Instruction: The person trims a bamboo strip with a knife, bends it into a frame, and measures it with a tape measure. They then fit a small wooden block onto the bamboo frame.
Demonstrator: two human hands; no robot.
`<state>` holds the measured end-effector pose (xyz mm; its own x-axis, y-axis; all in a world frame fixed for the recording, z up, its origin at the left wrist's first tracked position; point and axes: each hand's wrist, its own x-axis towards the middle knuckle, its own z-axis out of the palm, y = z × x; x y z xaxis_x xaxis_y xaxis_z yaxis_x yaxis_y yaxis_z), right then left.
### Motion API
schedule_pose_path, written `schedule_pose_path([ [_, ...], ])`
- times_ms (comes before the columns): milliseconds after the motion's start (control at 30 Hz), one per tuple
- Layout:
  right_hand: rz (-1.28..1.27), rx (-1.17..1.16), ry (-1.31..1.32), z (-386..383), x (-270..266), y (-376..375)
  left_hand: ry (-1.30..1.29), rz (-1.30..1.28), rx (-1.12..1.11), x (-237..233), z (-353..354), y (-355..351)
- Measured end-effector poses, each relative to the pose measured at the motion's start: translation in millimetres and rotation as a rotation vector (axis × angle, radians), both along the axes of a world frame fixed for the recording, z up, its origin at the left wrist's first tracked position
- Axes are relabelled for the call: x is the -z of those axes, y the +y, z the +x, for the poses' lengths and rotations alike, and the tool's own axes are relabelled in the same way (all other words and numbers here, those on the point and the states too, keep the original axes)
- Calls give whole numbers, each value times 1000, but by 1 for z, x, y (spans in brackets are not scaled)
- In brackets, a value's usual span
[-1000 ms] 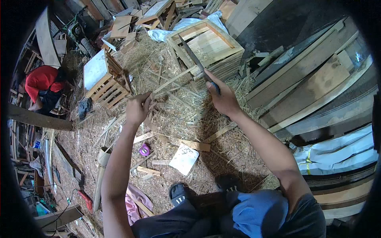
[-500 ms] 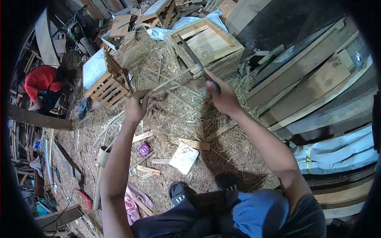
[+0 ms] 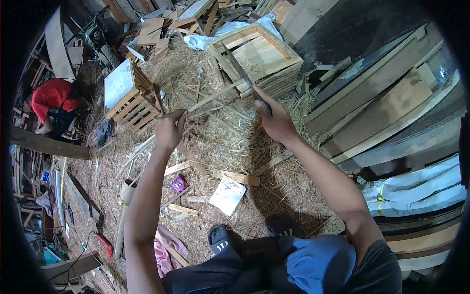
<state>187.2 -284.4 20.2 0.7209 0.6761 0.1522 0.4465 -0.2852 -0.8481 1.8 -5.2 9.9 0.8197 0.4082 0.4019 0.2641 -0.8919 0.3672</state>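
Right here in the middle: the right hand (image 3: 277, 121) is closed tight round the dark handle of a long knife (image 3: 238, 66). The blade points up and away from the body, slanting across the front of the big wooden crate (image 3: 280, 43). Holding the edge outward like that looks like the safe way, well off the knees.

Over to the left hand (image 3: 169, 131). It is pinched shut on the near end of a thin pale strip (image 3: 210, 98), thumb on top. The strip runs up and to the right, off the ground, and its far end meets the blade just above the knife hand. So both hands are full, one on each end of the job, and the strip is stretched between them. I'd say that tension is what holds it steady against the steel.

The person sits low, sandals (image 3: 219, 238) planted in a thick litter of straw and shavings (image 3: 220, 144). That is probably why everything is worked in the air, not on the floor.

Scattered near the feet are a purple tape roll (image 3: 178, 183), a white offcut (image 3: 226, 196) and short wood scraps. A smaller slatted crate (image 3: 134, 110) lies tipped just left of the strip hand. Planks (image 3: 387, 103) are stacked along the right. Far left, well apart, another person in red (image 3: 51, 95) crouches over their own work.
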Motion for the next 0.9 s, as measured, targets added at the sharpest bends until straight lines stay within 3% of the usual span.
schedule_pose_path([
  [133,55,9,-68,4,6,4,42,-18,2,4,0,1],
  [333,16,-2,36,7,5,5,114,-38,-1,18,1,7],
  [433,65,-20,11,9,0,10,55,-16,71,18,1,7],
  [500,213,-13,-170,9,-13,14,47,30,43,17,1,4],
  [633,262,-35,-74,5,-30,18,25,-22,47,18,1,2],
  [700,33,-61,-124,7,-7,19,50,40,46,18,0,2],
  [833,-129,-34,-9,12,4,18,57,56,4,21,-3,-2],
  [900,102,3,-368,22,18,22,50,67,13,20,-3,-2],
])
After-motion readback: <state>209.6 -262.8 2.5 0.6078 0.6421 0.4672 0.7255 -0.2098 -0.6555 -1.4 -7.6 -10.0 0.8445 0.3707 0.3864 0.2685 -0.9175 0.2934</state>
